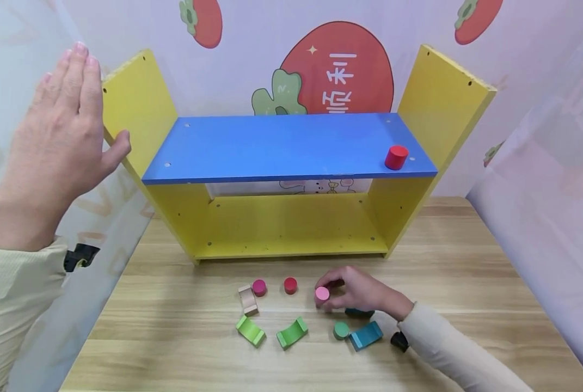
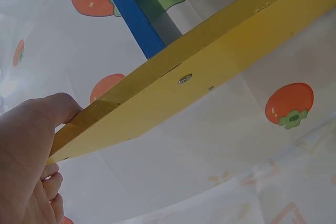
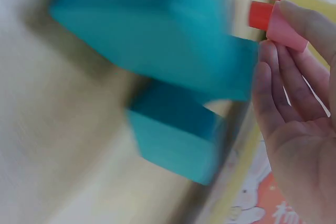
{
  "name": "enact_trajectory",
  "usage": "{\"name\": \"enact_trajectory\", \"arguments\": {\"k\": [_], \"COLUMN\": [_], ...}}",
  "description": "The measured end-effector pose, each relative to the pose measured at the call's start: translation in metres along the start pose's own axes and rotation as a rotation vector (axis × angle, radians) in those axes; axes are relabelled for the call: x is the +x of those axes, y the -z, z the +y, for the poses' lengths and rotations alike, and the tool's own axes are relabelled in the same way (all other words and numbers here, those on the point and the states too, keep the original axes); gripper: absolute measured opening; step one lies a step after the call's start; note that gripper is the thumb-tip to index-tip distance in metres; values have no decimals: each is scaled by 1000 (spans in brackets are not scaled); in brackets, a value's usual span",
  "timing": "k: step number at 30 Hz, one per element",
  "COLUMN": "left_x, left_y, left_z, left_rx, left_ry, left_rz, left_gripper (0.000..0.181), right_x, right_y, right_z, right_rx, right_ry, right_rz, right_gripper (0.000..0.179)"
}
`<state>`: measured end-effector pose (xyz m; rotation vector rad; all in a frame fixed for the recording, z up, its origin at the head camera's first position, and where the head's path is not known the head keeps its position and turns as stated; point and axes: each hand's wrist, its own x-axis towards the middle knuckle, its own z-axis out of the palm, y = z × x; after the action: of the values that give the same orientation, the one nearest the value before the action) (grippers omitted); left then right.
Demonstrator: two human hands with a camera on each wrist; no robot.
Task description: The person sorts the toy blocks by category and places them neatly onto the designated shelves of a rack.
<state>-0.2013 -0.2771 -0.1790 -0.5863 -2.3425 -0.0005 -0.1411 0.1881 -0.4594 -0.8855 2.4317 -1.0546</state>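
Observation:
My left hand (image 1: 58, 122) rests on the left yellow side panel (image 1: 136, 103) of a small shelf, fingers straight along its outside and thumb across the front edge. In the left wrist view the thumb (image 2: 55, 109) lies at the yellow panel (image 2: 194, 72). Low over the wooden table, my right hand (image 1: 357, 291) pinches a pink cylinder block (image 1: 322, 295) between thumb and fingers; the right wrist view shows this pink block (image 3: 286, 31) at the fingertips. A red cylinder block (image 1: 290, 286) and a magenta cylinder block (image 1: 259, 288) stand to its left.
Another red cylinder (image 1: 396, 157) stands on the blue board (image 1: 281, 147), at its right end. Nearer me on the table (image 1: 173, 348) lie a pale wooden arch block (image 1: 248, 300), two green arch blocks (image 1: 292, 333), a green cylinder (image 1: 341, 330) and teal arch blocks (image 1: 366, 336).

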Motion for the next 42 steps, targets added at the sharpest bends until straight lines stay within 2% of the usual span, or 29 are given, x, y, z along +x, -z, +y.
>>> {"name": "enact_trajectory", "arguments": {"k": [5,8,18,25,32,37,42], "left_x": [1,1,1,2,3,3,3], "left_y": [3,4,5,4,6,8,9], "left_z": [1,1,2,2,2,3,4], "left_rx": [-2,1,-3,3,21,34,33], "left_ry": [19,23,18,19,9,34,27], "left_rz": [-24,-40,-38,-41,-62,-107,-90], "left_gripper": [88,89,89,88,89,91,91], "right_x": [-1,-3,-10,-11,-1,11,19], "right_y": [32,55,144,196,226,236,242], "right_z": [-29,-49,-128,-168,-183,-180,-176], "right_rx": [-2,-13,-154,-214,-268,-330,-374], "right_ry": [-49,-45,89,119,12,-54,-106], "right_rz": [-29,-32,3,96,216,224,228], "right_gripper": [31,32,37,34,30,32,35]}}
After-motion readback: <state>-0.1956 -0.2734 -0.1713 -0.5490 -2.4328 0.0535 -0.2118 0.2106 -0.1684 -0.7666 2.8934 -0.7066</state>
